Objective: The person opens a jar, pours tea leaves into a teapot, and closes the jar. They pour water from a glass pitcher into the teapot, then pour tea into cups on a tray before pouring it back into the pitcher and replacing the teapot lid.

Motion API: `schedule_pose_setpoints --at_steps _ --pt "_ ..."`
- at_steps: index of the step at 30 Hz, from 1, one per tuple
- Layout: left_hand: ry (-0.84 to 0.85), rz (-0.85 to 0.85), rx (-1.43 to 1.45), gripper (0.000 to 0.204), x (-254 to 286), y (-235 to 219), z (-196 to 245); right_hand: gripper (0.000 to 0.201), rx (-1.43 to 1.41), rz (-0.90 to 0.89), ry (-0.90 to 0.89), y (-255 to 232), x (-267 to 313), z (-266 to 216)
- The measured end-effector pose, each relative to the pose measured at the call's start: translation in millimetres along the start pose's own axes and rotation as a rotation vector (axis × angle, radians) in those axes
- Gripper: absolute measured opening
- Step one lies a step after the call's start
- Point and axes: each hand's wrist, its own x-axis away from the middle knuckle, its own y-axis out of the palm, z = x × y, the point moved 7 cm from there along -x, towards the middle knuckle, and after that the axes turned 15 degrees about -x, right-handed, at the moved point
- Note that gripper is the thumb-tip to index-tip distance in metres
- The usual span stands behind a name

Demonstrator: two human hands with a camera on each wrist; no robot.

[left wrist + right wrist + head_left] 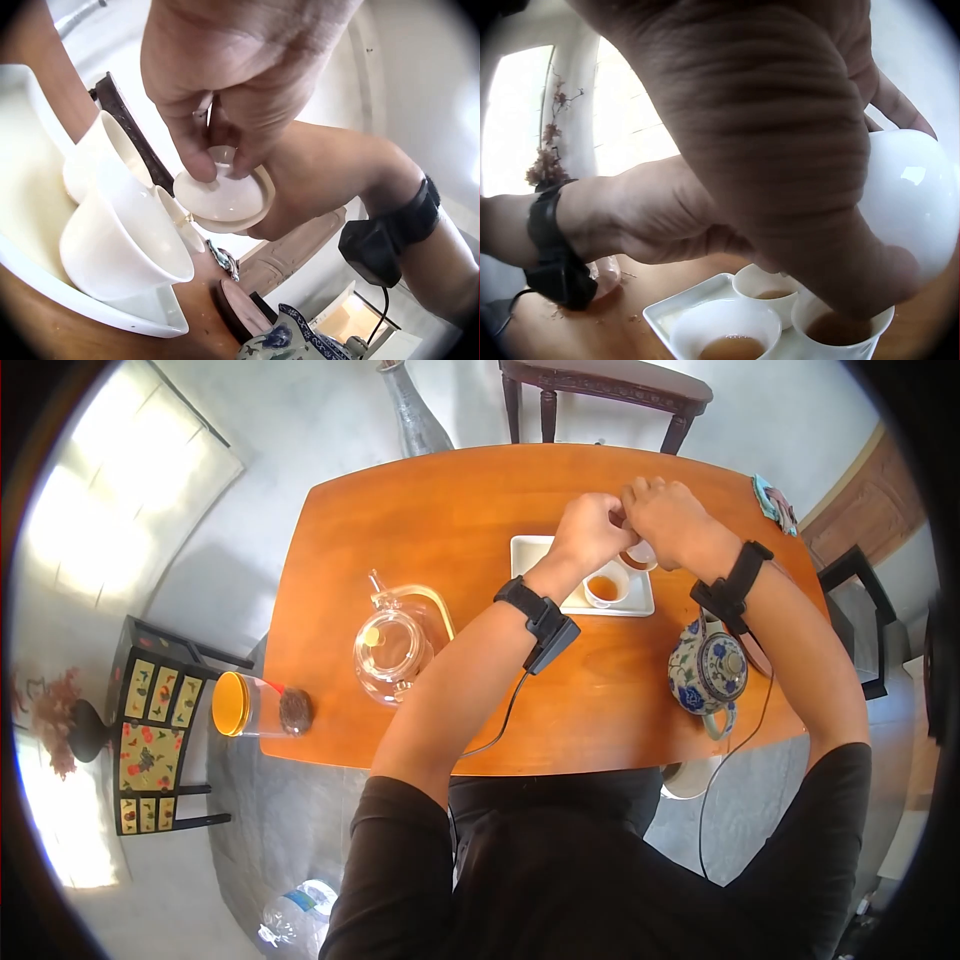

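My left hand (pixel 588 535) pinches the knob of a small white lid (pixel 217 196) between thumb and fingers. Beside it my right hand (pixel 668 522) grips a white bowl (pixel 919 199), which is tilted, its glossy outside showing in the right wrist view. The lid sits over the bowl's mouth in the left wrist view. Below the hands is a white tray (pixel 527 550) with three white cups: a near cup (pixel 727 334), a far cup (pixel 761 281) and a cup (pixel 840 330) under the right thumb. Amber tea shows in each of them.
A clear glass kettle (pixel 390 650) stands left of my left forearm. Under my right forearm is a blue-and-white teapot (pixel 708 672). A clear jar with a yellow lid (pixel 231 703) is at the table's left edge; a folded cloth (pixel 775 505) lies far right.
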Motion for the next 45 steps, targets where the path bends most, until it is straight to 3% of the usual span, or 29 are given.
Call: schedule_pose_setpoints --at_steps 10,16,22,24,28,33,36,38,41,45 --pt "-0.02 0.031 0.039 0.026 6.1 -5.0 1.9 0.073 0.077 0.011 -0.005 -1.0 0.1 -3.1" --pt "-0.026 0.019 0.116 0.025 6.6 -17.1 17.6 0.071 -0.254 0.0 -0.031 -14.3 15.2 12.6" --pt "0.065 0.045 0.109 0.032 9.9 -28.5 50.9 0.07 -0.701 0.257 -0.056 -15.4 42.1 29.5" --pt "0.141 0.032 -0.098 0.032 13.0 -32.6 66.3 0.071 -0.824 0.332 -0.131 -17.0 50.6 31.7" --pt "0.25 0.057 -0.205 0.027 22.8 -43.6 88.5 0.074 -0.95 0.352 -0.158 -15.5 63.4 22.9" --pt "0.338 0.04 -0.489 0.026 42.8 -69.4 94.5 0.08 -1.078 0.369 -0.214 -28.2 62.6 -14.6" --pt "0.292 -0.002 -0.603 0.025 62.0 -90.9 86.9 0.083 -1.128 0.447 -0.27 -31.9 52.2 -48.1" --pt "0.235 -0.027 -0.606 0.024 69.8 -99.2 71.3 0.093 -1.155 0.404 -0.278 -19.2 31.1 -66.9" --pt "0.152 -0.039 -0.667 0.023 77.2 -106.7 39.5 0.108 -1.011 0.396 -0.174 -6.1 10.2 -88.6" --pt "0.112 -0.049 -0.664 0.023 78.9 -105.3 6.9 0.105 -0.949 0.413 -0.143 -2.4 -1.9 -104.8"
